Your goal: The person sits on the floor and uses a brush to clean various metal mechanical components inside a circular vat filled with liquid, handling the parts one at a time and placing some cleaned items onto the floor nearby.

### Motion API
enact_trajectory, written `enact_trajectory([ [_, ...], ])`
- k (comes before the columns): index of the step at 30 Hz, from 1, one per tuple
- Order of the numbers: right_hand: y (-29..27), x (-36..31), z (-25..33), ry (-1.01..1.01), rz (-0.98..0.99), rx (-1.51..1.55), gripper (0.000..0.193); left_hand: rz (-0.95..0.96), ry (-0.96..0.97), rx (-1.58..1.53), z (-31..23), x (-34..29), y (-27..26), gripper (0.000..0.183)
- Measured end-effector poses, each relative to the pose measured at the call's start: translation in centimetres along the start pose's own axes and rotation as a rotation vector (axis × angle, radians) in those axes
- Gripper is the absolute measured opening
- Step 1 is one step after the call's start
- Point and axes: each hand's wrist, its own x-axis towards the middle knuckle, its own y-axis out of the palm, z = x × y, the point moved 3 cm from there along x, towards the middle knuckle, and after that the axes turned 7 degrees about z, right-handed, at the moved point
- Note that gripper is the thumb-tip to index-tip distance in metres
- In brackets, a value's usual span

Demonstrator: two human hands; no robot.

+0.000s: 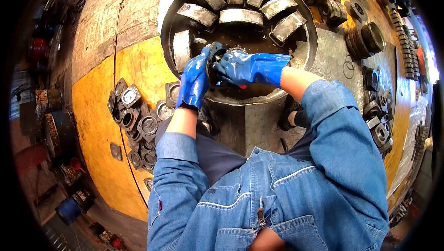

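Note:
Both my hands wear blue rubber gloves and meet over the near left part of a round dark basin of dark liquid. My left hand grips a dark, flanged metal part by its left side, tilted up on edge. My right hand comes in from the right, its fingers curled against the part's face; whether they also hold something small is hidden. Just under the right glove shows a small red thing, too covered to name. Several curved metal blocks stand in the basin beyond my hands.
A pile of flanged metal housings lies left of my legs on the yellow floor. More metal parts lie at the right. Ribbed cylinders stand beyond them, near a thin ring. Motor-like machines line the far left.

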Motion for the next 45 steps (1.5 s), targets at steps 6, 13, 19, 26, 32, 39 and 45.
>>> enact_trajectory([
  [6, 1.4, 1.3, -3.2, 0.427, 0.198, 0.146, 0.038, 0.029, -0.158, -0.237, -0.8, 1.6, 1.4, 0.047],
  [13, 2.8, -2.5, -3.7, 0.487, -0.207, 0.986, 0.033, 0.2, -0.353, -0.295, -0.9, 2.4, 1.2, 0.043],
  [19, 0.2, -4.4, 1.1, 0.169, -0.085, -0.004, 0.033, 0.148, -0.503, -0.745, -2.2, 1.6, -0.3, 0.042],
  [26, -1.0, -3.4, 0.2, 0.212, -0.061, -0.155, 0.032, 0.013, -0.313, -0.744, -0.1, 1.4, 1.5, 0.05],
  [32, -0.4, -2.1, -2.4, 0.655, 0.253, 0.115, 0.04, -0.004, -0.271, -0.588, 0.5, 1.2, 1.5, 0.054],
  [39, -4.4, -2.7, -2.6, 0.744, 0.258, 0.724, 0.042, 0.156, -0.42, -0.548, 0.8, 0.6, 0.6, 0.038],
  [45, 0.1, -4.0, -7.0, 0.705, -0.386, 2.011, 0.021, 0.107, -0.4, -0.587, 1.4, 1.4, 1.8, 0.045],
])
